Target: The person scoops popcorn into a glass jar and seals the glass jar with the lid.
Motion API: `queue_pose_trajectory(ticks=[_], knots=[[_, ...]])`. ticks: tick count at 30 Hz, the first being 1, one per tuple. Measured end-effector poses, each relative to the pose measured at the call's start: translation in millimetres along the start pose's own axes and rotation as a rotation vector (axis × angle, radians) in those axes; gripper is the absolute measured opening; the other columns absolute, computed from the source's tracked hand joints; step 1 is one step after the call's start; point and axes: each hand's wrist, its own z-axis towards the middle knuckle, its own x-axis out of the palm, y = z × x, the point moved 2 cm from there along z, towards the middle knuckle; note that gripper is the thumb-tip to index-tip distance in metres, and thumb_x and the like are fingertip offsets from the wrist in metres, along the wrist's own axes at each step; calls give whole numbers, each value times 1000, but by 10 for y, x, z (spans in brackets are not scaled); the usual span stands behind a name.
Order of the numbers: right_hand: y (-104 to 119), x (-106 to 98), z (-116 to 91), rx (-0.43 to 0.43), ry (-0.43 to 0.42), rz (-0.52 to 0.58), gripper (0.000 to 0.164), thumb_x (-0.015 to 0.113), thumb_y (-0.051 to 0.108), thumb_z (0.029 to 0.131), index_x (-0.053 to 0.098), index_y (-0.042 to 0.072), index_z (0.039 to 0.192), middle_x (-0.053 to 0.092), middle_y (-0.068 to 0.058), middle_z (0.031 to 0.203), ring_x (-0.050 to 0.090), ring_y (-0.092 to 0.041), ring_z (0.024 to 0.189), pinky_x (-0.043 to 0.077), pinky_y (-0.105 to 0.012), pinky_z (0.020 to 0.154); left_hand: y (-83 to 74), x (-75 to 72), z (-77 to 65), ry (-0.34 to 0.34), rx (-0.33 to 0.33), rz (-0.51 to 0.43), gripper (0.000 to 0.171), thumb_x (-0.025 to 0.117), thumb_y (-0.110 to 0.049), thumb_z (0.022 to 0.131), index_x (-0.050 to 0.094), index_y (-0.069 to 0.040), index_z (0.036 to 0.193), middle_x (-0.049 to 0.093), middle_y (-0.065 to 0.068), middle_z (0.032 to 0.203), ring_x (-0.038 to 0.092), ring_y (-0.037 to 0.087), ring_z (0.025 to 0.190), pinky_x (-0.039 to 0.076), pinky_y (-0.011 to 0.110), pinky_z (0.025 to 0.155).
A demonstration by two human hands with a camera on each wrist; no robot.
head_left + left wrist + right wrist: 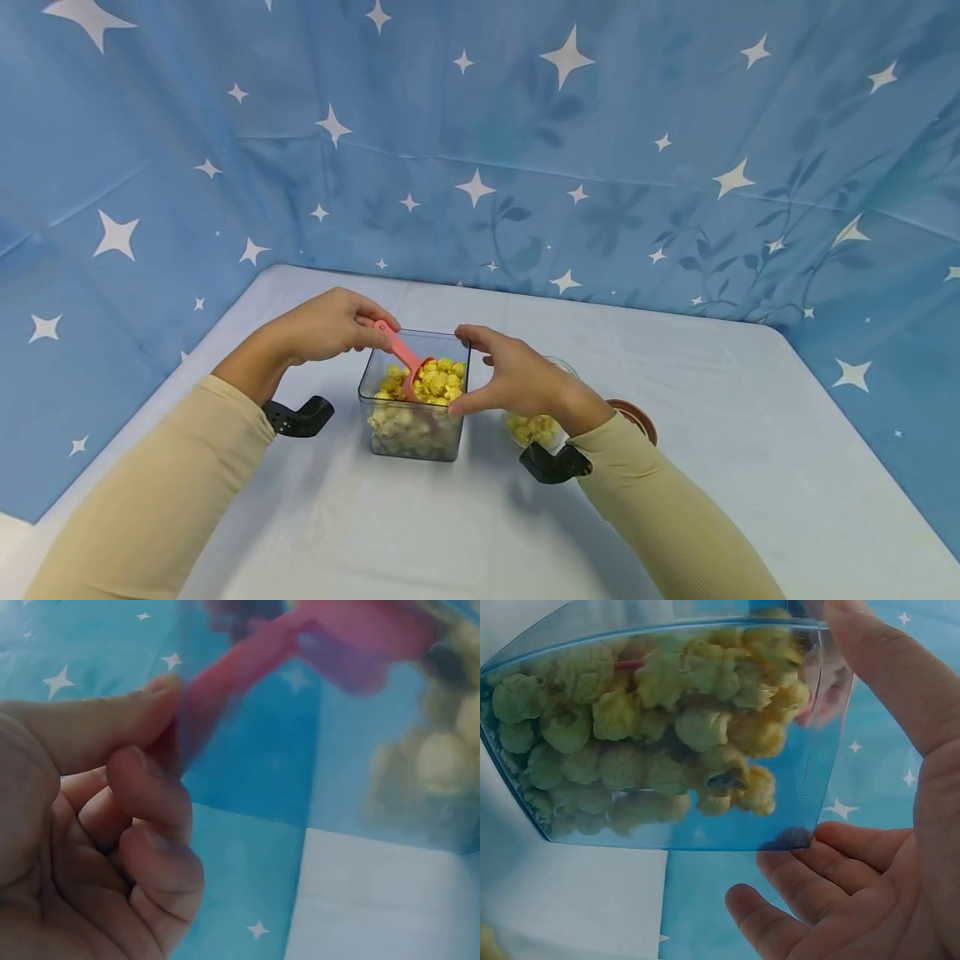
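Note:
A clear square container (450,448) of yellow popcorn (441,382) stands on the table. My left hand (327,327) pinches the handle of a pink scoop (400,347) at the container's left rim. The scoop's bowl end rests down among the popcorn. In the left wrist view the scoop (251,664) shows between thumb and forefinger, the other fingers curled below. My right hand (521,377) grips the container's right side, thumb at the near corner and fingertips at the far one. Fingers (795,885) reach its lower edge in the right wrist view.
Partly behind my right wrist stands a clear bowl (564,367) with popcorn pieces in it. A brown round rim (639,417) shows beyond my right forearm. The white-covered table (360,533) ends at a blue star-patterned curtain (420,108).

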Motion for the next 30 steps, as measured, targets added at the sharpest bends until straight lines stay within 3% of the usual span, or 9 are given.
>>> queue_pose_trajectory(ticks=[8,15,23,30], knots=[[8,2,8,7,-4,-4,103,89,35,76,30,3,155,36,-12,157,36,-27,143,33,-46,112,74,-18,-28,-21,12,-75,35,64,-20,99,65,0,129,74,4,97,50,24,85,41,36,72],[-3,-9,-1,2,-1,0,103,89,34,77,30,4,156,34,-12,158,34,-26,144,33,-45,113,141,-95,-98,-47,14,-169,40,64,-18,100,59,3,134,65,4,88,40,18,67,34,30,60],[-17,2,-3,7,1,10,103,89,34,77,29,4,156,34,-12,158,34,-26,144,33,-45,113,186,-22,-57,-33,26,-262,42,62,-15,100,56,7,136,54,5,80,38,17,65,34,31,61],[-23,6,-1,-1,0,10,102,89,33,78,29,3,156,34,-12,158,34,-27,144,33,-45,113,273,-33,-76,-52,9,-288,43,61,-15,101,54,5,138,44,4,74,37,16,63,35,30,62]])
